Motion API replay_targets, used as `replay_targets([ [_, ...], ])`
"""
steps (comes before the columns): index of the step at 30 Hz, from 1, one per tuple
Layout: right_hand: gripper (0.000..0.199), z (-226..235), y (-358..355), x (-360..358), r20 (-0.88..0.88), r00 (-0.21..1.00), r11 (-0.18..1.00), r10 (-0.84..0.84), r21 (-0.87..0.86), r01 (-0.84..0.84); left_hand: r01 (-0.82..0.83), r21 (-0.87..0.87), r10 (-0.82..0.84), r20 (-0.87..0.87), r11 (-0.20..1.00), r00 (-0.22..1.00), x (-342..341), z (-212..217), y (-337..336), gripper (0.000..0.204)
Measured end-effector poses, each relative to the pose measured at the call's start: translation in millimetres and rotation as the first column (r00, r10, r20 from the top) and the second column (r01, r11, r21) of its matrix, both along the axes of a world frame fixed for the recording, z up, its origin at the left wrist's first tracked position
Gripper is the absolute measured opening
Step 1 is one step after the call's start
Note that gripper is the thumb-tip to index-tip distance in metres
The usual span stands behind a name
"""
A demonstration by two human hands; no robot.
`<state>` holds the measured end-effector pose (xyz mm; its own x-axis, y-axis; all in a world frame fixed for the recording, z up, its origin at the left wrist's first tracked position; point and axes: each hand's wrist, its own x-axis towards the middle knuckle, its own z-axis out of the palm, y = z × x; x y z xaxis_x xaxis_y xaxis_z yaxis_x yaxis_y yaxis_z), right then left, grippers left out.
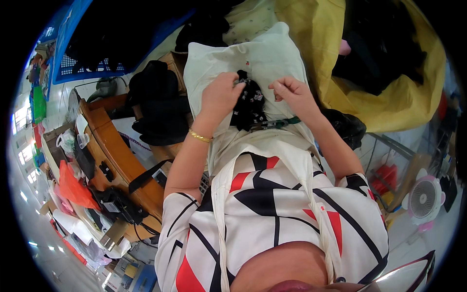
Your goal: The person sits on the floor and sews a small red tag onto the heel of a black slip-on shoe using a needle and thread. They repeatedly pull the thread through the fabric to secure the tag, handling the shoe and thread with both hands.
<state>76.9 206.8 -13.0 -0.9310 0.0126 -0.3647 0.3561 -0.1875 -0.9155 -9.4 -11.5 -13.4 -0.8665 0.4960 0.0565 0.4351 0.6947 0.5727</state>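
On the pale cloth (pixel 209 58) over my lap lies a small black fabric piece (pixel 252 100) with a light floral print. My left hand (pixel 221 95) is closed on the left edge of this fabric, thumb and fingers pinched together. To the right of the fabric and apart from it, my right hand (pixel 292 92) hovers with fingers curled in a pinch; whatever is between its fingertips, if anything, is too small to make out. A slim tool with green parts (pixel 277 123), which looks like snips, rests across the lap just below the fabric.
A large yellow sack (pixel 321 53) holding black items stands at the right. At the far left is a blue plastic crate (pixel 73 70) with dark contents. Black bundles (pixel 155 87) sit beside a wooden table (pixel 109 141) at the left. A white fan (pixel 423 197) stands lower right.
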Motion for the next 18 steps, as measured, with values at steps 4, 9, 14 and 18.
replay_targets([
  [4,0.018,2.9,-16.2,-3.8,-0.057,0.99,0.983,0.132,0.139,-0.123,0.108,-0.376,-0.078,0.093,0.92,0.993,-2.0,-4.8,10.9,0.021],
  [9,0.018,5.3,-9.7,3.2,-0.006,0.997,0.985,0.08,0.152,-0.078,-0.13,0.138,0.086,0.29,0.982,0.953,-5.2,2.9,-17.3,0.013],
  [14,0.019,4.0,-19.1,-2.9,-0.005,0.997,0.989,0.075,0.127,-0.073,-0.443,0.355,0.167,0.595,0.823,0.786,2.6,17.9,-39.0,0.015],
  [18,0.024,26.8,-49.8,-20.9,-0.213,0.973,0.936,0.092,0.353,-0.011,-0.525,0.405,0.121,0.696,0.748,0.708,12.5,29.7,-44.3,0.016],
])
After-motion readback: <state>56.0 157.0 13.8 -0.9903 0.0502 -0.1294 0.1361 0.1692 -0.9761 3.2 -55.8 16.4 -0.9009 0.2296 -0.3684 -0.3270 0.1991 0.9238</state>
